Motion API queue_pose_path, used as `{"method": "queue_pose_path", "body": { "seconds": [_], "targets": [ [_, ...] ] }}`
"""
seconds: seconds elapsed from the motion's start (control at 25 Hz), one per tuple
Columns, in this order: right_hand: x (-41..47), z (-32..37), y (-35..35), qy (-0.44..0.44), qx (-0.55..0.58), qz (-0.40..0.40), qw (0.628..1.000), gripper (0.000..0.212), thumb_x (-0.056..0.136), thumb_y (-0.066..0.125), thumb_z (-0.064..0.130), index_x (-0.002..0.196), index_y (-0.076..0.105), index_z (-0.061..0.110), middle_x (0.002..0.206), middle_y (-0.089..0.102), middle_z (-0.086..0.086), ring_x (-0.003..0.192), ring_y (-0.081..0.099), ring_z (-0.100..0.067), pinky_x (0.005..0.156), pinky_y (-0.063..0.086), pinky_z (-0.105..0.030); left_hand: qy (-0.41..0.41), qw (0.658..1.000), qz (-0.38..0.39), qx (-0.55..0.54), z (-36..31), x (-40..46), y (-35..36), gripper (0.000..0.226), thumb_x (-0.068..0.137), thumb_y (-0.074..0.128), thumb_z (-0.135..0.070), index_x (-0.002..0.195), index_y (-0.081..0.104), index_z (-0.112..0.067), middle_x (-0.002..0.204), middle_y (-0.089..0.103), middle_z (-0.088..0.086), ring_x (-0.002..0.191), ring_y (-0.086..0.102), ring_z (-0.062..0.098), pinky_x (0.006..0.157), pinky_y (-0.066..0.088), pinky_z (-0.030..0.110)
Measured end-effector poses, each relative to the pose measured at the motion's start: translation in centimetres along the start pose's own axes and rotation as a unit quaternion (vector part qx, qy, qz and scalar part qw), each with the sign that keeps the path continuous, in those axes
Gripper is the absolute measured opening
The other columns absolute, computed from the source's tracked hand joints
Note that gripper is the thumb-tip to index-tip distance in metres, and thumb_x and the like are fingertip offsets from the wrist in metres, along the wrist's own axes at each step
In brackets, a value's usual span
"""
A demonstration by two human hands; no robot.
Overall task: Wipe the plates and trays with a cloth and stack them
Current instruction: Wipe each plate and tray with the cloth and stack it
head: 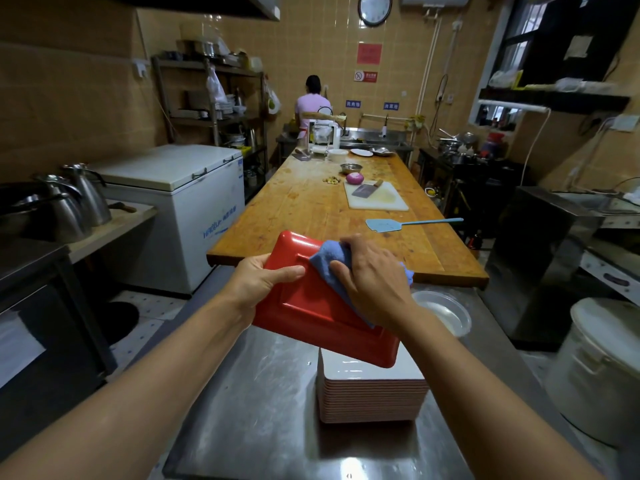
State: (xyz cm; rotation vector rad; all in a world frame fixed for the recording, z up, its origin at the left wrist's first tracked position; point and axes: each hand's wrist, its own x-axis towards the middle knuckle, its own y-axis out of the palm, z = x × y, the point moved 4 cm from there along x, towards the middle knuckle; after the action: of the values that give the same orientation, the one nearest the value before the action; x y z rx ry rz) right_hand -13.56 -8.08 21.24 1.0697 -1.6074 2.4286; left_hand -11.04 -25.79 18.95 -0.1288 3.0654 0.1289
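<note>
brushed steel counter (263,403) – on it a squared stack of pale plates (372,393), white top face, ribbed pink edges. above it, glossy red rectangular tray (311,306), underside up, tilted; my left hand (263,282) grips its left rim, my right hand (372,275) clutches a soft blue cloth (323,263) against it. beyond – a worn wooden table (311,202).

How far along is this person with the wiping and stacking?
Done, apparently: a tall stack of trays stands on the steel counter. In hand: the left hand grips a red tray above the stack while the right hand presses a blue cloth on it. Left: adding this tray to the stack; no other unwiped trays are visible.
</note>
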Motion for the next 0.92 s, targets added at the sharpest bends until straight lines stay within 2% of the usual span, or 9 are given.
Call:
{"method": "queue_pose_path", "body": {
  "seconds": [0.08,0.2,0.32,0.44,0.52,0.6,0.76,0.84,0.92],
  "targets": [
    [-1.0,-1.8,-0.3,0.021,0.038,-0.015,0.999,0.028,0.094,0.051,0.029,0.113,0.054,0.009,0.106,0.061,-0.012,0.098,0.054,-0.030,0.085,0.034,-0.037,-0.024,0.999,-0.013,-0.018,0.4,-0.3,-0.8,0.036,0.075,0.071,-0.012,0.109,0.064,-0.008,0.097,0.069,0.014,0.082,0.067,0.028,0.070,0.057,0.037],
    [-1.8,-3.5,-0.1,0.043,0.141,0.004,0.989,0.024,0.095,0.050,0.015,0.115,0.053,0.004,0.129,0.052,-0.011,0.118,0.045,-0.027,0.096,0.033,-0.030,-0.065,0.995,-0.037,-0.059,1.3,-0.5,-1.2,0.038,0.077,0.070,-0.012,0.114,0.063,-0.007,0.107,0.066,0.020,0.098,0.063,0.039,0.084,0.052,0.049],
    [-2.2,-3.0,0.5,0.035,0.172,-0.013,0.984,0.029,0.093,0.051,0.006,0.121,0.051,-0.002,0.144,0.038,-0.014,0.136,0.029,-0.026,0.111,0.021,-0.032,-0.092,0.988,-0.069,-0.103,2.2,-0.3,-0.8,0.020,0.080,0.069,-0.010,0.099,0.064,-0.012,0.092,0.069,0.017,0.082,0.065,0.034,0.071,0.054,0.044],
    [-4.6,-2.5,1.7,0.000,0.179,-0.022,0.984,0.043,0.092,0.047,0.012,0.133,0.044,-0.001,0.151,0.026,-0.009,0.142,0.016,-0.022,0.118,0.011,-0.034,-0.142,0.974,-0.106,-0.144,3.1,0.0,-0.8,0.012,0.078,0.072,-0.016,0.085,0.063,-0.014,0.062,0.070,0.011,0.070,0.064,0.031,0.059,0.052,0.041],
    [-6.0,-2.7,2.6,0.000,0.158,-0.030,0.987,0.048,0.091,0.045,0.019,0.136,0.042,0.001,0.151,0.024,-0.006,0.143,0.017,-0.024,0.118,0.012,-0.035,-0.163,0.967,-0.119,-0.154,3.4,-0.1,-0.7,0.013,0.077,0.073,-0.019,0.082,0.062,-0.015,0.056,0.069,0.010,0.069,0.064,0.031,0.058,0.050,0.042],
    [-6.6,-2.5,3.3,0.009,0.115,-0.049,0.992,0.049,0.092,0.044,0.026,0.135,0.044,0.002,0.150,0.029,-0.009,0.142,0.021,-0.029,0.117,0.016,-0.043,-0.173,0.962,-0.130,-0.164,3.6,-0.2,-0.3,0.013,0.078,0.073,-0.021,0.080,0.060,-0.016,0.052,0.067,0.010,0.065,0.063,0.029,0.056,0.048,0.043],
    [-6.8,0.7,5.0,-0.005,0.054,-0.046,0.998,0.056,0.090,0.034,0.038,0.138,0.044,0.012,0.150,0.033,-0.006,0.142,0.022,-0.027,0.115,0.008,-0.044,-0.193,0.951,-0.124,-0.207,3.5,-0.8,1.2,0.019,0.085,0.067,-0.026,0.075,0.060,-0.011,0.049,0.065,0.012,0.051,0.063,0.027,0.053,0.046,0.045],
    [-7.1,3.0,6.1,-0.025,0.062,-0.037,0.997,0.055,0.092,0.034,0.039,0.140,0.042,0.015,0.151,0.033,-0.005,0.142,0.019,-0.022,0.114,0.007,-0.044,-0.191,0.949,-0.114,-0.224,3.4,-1.0,1.8,0.022,0.087,0.064,-0.028,0.080,0.063,-0.007,0.059,0.069,0.015,0.057,0.067,0.030,0.069,0.050,0.051],
    [-7.1,4.6,6.8,-0.036,0.068,-0.033,0.996,0.054,0.092,0.033,0.039,0.141,0.041,0.017,0.151,0.033,-0.003,0.142,0.017,-0.020,0.114,0.007,-0.044,-0.179,0.948,-0.122,-0.232,3.5,-1.2,1.6,0.032,0.086,0.065,-0.030,0.105,0.065,-0.004,0.095,0.071,0.019,0.091,0.067,0.034,0.093,0.046,0.053]
  ]
}}
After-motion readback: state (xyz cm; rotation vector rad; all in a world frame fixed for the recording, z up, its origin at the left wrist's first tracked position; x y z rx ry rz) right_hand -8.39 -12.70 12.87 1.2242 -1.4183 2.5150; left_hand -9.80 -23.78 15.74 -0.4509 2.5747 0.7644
